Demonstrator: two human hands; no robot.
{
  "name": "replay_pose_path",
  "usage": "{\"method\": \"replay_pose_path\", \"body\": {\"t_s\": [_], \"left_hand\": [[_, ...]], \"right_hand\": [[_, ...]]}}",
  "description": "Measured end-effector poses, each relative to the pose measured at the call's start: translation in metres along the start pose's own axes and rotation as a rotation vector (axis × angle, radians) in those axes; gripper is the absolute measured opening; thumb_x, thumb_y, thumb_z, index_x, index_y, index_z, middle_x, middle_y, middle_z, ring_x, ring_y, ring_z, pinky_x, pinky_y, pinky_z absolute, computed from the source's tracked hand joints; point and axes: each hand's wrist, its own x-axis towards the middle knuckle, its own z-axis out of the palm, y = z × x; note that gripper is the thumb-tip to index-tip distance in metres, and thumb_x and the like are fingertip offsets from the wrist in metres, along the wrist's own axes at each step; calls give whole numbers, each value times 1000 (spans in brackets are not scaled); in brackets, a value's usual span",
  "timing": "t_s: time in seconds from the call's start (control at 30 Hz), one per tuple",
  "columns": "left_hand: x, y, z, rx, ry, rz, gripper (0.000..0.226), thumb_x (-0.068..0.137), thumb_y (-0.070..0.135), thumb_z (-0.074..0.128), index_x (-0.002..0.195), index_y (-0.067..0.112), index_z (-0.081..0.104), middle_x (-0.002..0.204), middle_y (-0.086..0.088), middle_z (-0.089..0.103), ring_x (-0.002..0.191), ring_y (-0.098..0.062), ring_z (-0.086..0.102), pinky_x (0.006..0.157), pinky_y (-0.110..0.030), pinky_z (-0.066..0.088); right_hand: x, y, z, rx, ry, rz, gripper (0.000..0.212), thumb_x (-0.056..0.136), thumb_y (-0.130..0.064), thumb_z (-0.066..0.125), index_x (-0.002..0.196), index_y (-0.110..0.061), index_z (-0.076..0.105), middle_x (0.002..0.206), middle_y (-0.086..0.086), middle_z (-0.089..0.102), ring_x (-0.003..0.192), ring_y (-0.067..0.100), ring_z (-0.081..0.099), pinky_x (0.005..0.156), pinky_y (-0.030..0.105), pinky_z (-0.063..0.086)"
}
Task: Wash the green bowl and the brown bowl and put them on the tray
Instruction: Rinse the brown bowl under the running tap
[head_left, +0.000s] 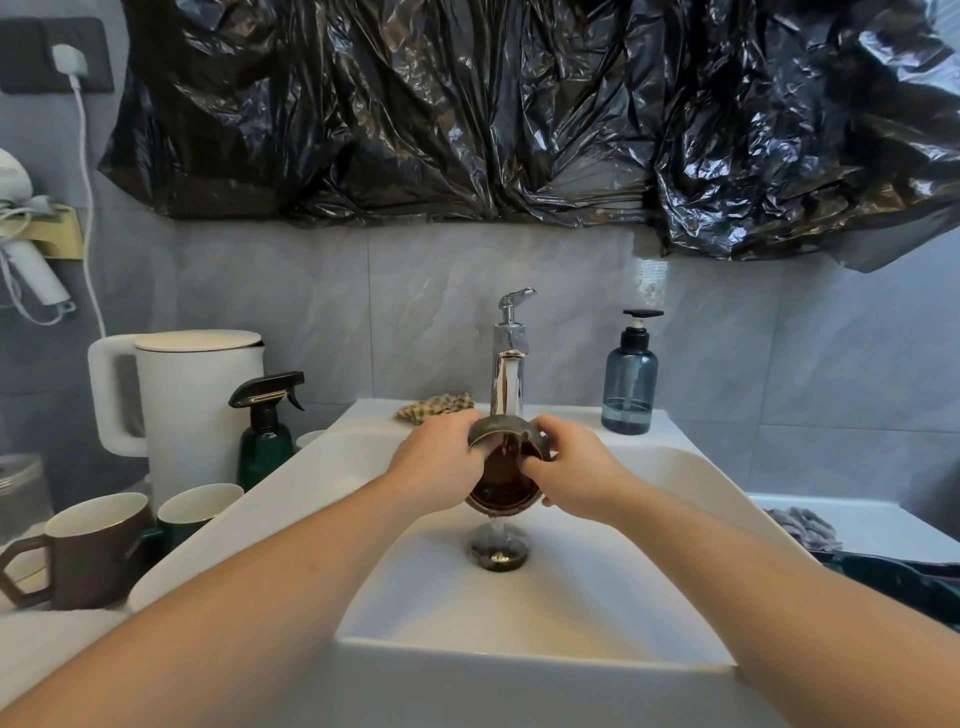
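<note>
A deep white rectangular basin (675, 467) fills the middle of the room's counter, glossy and smooth, backed by pale grey marbled wall tiles (415, 312). Crinkled black plastic sheeting (467, 114) hangs across the wall above, shiny and creased. On the left stand a matte white electric kettle (192, 405), a dark green spray bottle with a black trigger (266, 436), a brown mug (83, 551) and a green mug (200, 506). To the right of the chrome tap (509, 364) sits a smoky blue pump bottle (629, 384); a checked cloth (436, 405) lies crumpled on the ledge behind the basin.

Water runs from the tap now, straight into the brown glazed bowl (504, 478), which is tilted on edge under the spout, above the metal drain (498, 556). Its rim looks dull olive-brown, its inside dark, wet and glossy, and water spills off its lower edge. The left hand (441, 462) curls round the bowl's left side, fingers hooked over the rim. The right hand (571, 473) grips the right side, fingers bent inside the bowl.
</note>
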Motion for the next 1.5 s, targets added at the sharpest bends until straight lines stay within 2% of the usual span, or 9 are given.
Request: {"method": "replay_pose_path", "body": {"t_s": [0.17, 0.37, 0.63, 0.8, 0.93, 1.1, 1.23, 1.4, 1.5], "left_hand": [[-1, 4, 2, -18, -46, 55, 12, 103, 36, 65, 91, 34, 62, 90, 8, 68, 89, -20, 64, 73, -37, 51], [0, 1, 2, -133, -127, -36, 40, 85, 25, 79, 120, 30, 62, 106, 7, 71, 96, -18, 69, 81, -41, 63], [1, 2, 2, -121, 21, -36, 3, 105, 32, 62, 103, 34, 63, 95, 7, 69, 92, -20, 66, 76, -36, 55], [1, 5, 1, -40, 66, -65, 22, 107, 33, 55, 88, 31, 65, 88, 4, 69, 90, -23, 65, 74, -33, 47], [3, 2, 3, -109, -18, -84, 16, 105, 34, 59, 97, 25, 70, 92, 0, 72, 90, -25, 68, 80, -42, 59], [-1, 6, 4, -240, -184, -142, 27, 94, 24, 72, 120, 23, 64, 102, -3, 74, 78, -20, 73, 54, -29, 58], [1, 10, 5, -296, -134, -209, 16, 103, 21, 55, 116, 15, 63, 95, -13, 73, 61, -23, 72, 50, -30, 57], [5, 1, 6, -142, -56, -206, 21, 99, 28, 51, 102, 23, 71, 102, -3, 74, 96, -29, 69, 89, -44, 59], [6, -6, 5, -173, -55, -233, 19, 97, 28, 53, 96, 25, 72, 99, 1, 76, 98, -26, 69, 93, -44, 58]], "right_hand": [[-1, 0, -2, -45, 4, 1, 6, 99, -18, 62, 102, -22, 62, 97, 6, 69, 75, 24, 73, 61, 32, 64], [2, 3, -4, 4, 52, 73, 14, 101, -15, 56, 114, -18, 56, 104, 8, 67, 76, 24, 75, 60, 31, 64], [1, -1, 0, 31, -41, 85, 30, 99, -16, 54, 128, -20, 59, 110, 6, 70, 90, 21, 70, 66, 31, 65], [-2, -5, 0, 17, -40, 59, 19, 100, -21, 56, 119, -20, 59, 92, 4, 72, 67, 16, 73, 52, 20, 53], [-3, -6, -2, -28, 5, 26, 15, 101, -20, 54, 114, -22, 59, 93, 3, 68, 69, 18, 72, 50, 20, 53], [-4, -4, -4, -68, 73, 18, 16, 102, -16, 50, 113, -21, 59, 94, 1, 66, 77, 20, 71, 57, 27, 61], [-4, -8, -5, 21, 81, 55, 21, 102, -9, 48, 120, -19, 52, 104, 8, 66, 71, 23, 73, 52, 26, 59], [7, -28, -10, -105, -134, 225, 22, 100, -13, 42, 119, -14, 52, 95, 12, 70, 68, 21, 75, 55, 28, 60], [24, -42, -18, -222, -228, 251, 30, 100, -16, 40, 122, -9, 59, 97, 15, 75, 70, 20, 72, 52, 25, 58]]}}
